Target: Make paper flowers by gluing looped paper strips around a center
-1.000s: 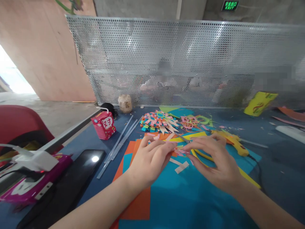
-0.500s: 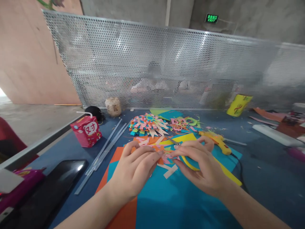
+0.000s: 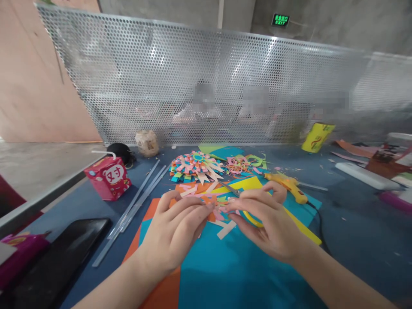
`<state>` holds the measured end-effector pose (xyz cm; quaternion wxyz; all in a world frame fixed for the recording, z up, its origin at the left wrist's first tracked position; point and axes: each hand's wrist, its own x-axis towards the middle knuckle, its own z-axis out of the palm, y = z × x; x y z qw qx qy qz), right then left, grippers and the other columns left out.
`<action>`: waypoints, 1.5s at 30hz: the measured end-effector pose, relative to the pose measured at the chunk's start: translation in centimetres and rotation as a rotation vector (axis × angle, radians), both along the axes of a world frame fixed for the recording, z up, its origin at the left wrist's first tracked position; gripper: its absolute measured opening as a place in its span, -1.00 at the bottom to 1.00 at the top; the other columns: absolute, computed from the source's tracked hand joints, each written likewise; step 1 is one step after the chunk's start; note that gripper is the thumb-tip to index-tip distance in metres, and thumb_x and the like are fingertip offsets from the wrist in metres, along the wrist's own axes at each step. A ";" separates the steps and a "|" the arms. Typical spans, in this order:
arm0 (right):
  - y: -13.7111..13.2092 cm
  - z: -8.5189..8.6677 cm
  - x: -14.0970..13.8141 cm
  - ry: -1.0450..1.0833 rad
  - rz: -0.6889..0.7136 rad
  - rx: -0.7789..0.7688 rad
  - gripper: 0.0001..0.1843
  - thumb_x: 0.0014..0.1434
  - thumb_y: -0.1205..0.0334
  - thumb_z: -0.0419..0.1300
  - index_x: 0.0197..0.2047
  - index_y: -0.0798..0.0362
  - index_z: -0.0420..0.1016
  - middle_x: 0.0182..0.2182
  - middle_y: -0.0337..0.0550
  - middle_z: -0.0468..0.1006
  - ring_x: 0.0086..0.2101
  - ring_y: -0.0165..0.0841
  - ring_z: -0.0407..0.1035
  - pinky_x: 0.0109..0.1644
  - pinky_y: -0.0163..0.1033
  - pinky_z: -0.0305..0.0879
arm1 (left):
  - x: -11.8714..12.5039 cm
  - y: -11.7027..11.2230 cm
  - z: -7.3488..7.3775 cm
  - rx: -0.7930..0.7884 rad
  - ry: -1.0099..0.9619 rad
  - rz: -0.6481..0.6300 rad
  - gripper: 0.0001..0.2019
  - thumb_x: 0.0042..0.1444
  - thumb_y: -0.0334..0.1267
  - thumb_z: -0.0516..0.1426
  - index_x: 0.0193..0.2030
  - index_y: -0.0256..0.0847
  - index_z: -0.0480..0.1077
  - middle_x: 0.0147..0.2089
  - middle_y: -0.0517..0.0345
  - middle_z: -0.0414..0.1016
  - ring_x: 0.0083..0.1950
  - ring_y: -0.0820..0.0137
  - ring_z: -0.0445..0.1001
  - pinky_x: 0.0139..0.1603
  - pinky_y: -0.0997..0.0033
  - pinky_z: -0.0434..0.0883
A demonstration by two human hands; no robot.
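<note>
Both grips, left hand (image 3: 180, 229) and right hand (image 3: 272, 225), narrowly pinch half-hidden coloured paper (image 3: 219, 213).

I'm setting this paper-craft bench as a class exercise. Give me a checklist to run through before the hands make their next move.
1. Left hand and right hand both at the small pink paper pieces: ok.
2. Firm grip on a piece: cannot tell; too small and partly hidden.
3. Scissors well away from the fingers: not ok; the right hand partly covers them in this view.
4. Glue gun lying down, not held: ok.
5. Glue gun cool: cannot tell.
6. Drink carton upright: ok.
</note>
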<state>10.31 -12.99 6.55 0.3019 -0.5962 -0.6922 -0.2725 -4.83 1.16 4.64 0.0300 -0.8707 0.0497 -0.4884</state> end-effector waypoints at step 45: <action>1.6 -1.2 1.2 0.562 -0.061 -0.154 -0.65 0.07 0.29 0.17 -0.06 -0.05 0.20 -0.39 -0.29 0.58 -0.19 -0.25 0.42 -0.03 0.01 0.14 | 1.8 -1.3 -0.5 -1.491 0.415 -0.222 -0.63 -0.10 -0.29 0.22 -0.18 -0.14 0.15 -0.57 0.38 0.37 -0.61 0.56 0.28 -0.58 0.54 0.19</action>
